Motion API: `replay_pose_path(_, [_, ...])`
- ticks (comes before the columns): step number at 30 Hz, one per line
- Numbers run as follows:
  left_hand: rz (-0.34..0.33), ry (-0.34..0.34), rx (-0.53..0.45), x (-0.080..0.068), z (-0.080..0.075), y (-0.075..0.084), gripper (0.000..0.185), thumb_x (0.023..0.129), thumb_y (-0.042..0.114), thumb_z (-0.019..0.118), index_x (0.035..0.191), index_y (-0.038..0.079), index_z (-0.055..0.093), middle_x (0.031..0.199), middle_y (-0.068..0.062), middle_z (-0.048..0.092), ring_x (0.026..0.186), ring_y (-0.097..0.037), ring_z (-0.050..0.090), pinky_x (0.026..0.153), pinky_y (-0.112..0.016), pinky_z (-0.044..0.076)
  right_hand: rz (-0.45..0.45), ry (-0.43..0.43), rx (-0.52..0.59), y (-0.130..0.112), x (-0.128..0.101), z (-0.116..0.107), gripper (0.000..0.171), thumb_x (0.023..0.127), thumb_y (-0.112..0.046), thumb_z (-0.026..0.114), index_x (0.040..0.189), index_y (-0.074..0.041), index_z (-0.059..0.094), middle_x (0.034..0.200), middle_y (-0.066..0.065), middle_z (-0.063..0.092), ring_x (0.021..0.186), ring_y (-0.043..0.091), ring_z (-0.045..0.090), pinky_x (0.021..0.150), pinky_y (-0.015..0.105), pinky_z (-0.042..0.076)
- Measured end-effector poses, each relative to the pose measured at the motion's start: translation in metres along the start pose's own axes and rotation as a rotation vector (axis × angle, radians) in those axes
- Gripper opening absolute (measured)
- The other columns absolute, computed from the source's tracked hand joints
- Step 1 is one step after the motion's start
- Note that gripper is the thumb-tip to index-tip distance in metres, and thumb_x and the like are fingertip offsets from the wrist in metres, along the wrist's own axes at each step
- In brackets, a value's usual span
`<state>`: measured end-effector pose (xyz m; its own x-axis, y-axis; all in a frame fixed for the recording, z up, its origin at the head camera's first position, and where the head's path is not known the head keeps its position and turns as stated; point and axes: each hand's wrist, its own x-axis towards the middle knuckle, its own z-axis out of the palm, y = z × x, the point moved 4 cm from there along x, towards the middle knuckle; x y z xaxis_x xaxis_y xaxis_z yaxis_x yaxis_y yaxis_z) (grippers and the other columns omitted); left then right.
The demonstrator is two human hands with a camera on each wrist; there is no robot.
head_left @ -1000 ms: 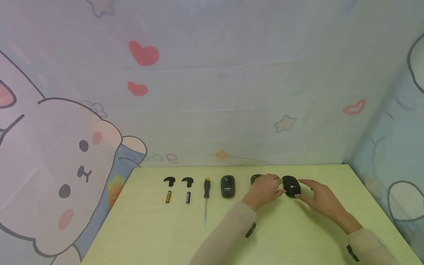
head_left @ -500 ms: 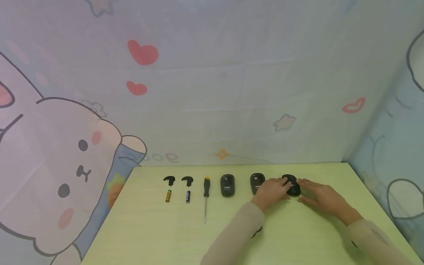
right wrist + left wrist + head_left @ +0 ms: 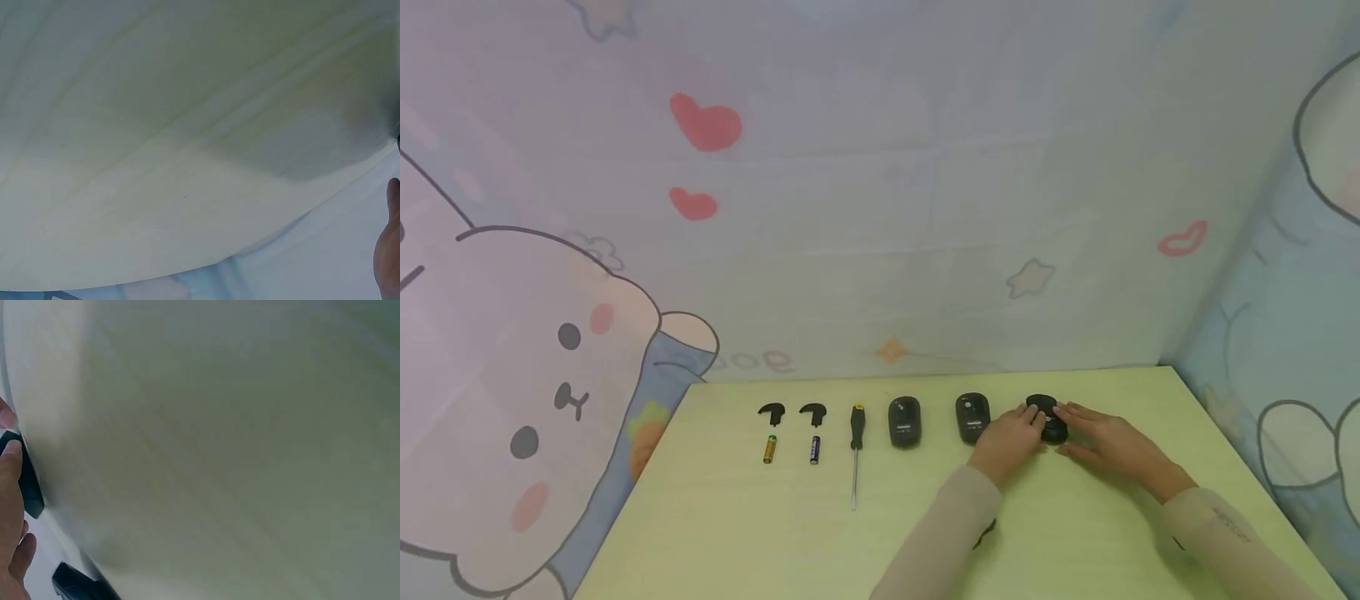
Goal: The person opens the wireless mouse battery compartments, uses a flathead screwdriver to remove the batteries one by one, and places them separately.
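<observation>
At the right end of a row on the table, a black computer mouse (image 3: 1039, 402) lies between my two hands, partly covered by fingers. My left hand (image 3: 1006, 440) touches its left side with lightly bent fingers. From the other side, my right hand (image 3: 1112, 446) rests its fingertips against the mouse's right edge, thumb lower down. The left wrist view has the left hand (image 3: 11, 500) at its edge, a finger on the dark mouse (image 3: 30, 487). Only part of the right hand (image 3: 389, 250) appears in the right wrist view.
Leftward along the table (image 3: 737, 533) lie a second black mouse (image 3: 973, 415), a third mouse (image 3: 905, 421) and a screwdriver (image 3: 857, 433). Farther left are a gold battery (image 3: 770, 450), a blue battery (image 3: 815, 450) and two black hook-shaped pieces (image 3: 772, 411). A printed cloth (image 3: 850, 250) hangs behind.
My left hand has moved right, uncovering the second mouse, and reached the rightmost mouse. The right hand's fingers have come onto that mouse's edge. The head view has shifted slightly.
</observation>
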<state>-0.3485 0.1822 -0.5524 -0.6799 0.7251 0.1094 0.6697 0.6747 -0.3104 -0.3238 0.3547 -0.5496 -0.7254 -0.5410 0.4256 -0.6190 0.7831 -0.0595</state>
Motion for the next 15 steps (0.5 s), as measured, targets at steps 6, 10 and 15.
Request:
replay_pose_path(6, [0.008, 0.026, 0.014, -0.0006, 0.0022, -0.0025, 0.059, 0.105, 0.053, 0.048, 0.154, 0.021, 0.054, 0.158, 0.006, 0.055, 0.146, -0.010, 0.054, 0.119, -0.017, 0.045, -0.004, 0.007, -0.012, -0.0004, 0.0023, 0.0015, 0.062, 0.085, -0.021, 0.087, 0.138, 0.003, 0.066, 0.136, 0.026, 0.069, 0.114, 0.040, 0.073, 0.088, 0.049, 0.065])
replay_pose_path(10, [0.015, 0.017, 0.014, 0.0012, 0.0016, -0.0011, 0.060, 0.106, 0.053, 0.047, 0.156, 0.020, 0.052, 0.160, 0.006, 0.053, 0.148, -0.009, 0.051, 0.120, -0.016, 0.043, 0.013, -0.024, -0.017, 0.0010, 0.0027, 0.0040, 0.062, 0.088, -0.023, 0.085, 0.140, 0.004, 0.064, 0.139, 0.027, 0.067, 0.118, 0.041, 0.072, 0.091, 0.050, 0.064])
replay_pose_path(15, [0.018, 0.018, -0.021, 0.0030, -0.0001, -0.0001, 0.060, 0.106, 0.052, 0.048, 0.155, 0.019, 0.053, 0.159, 0.005, 0.054, 0.148, -0.009, 0.051, 0.120, -0.016, 0.043, 0.028, -0.028, -0.029, 0.0021, 0.0017, 0.0054, 0.063, 0.089, -0.025, 0.084, 0.141, 0.004, 0.063, 0.139, 0.027, 0.067, 0.118, 0.042, 0.071, 0.091, 0.051, 0.064])
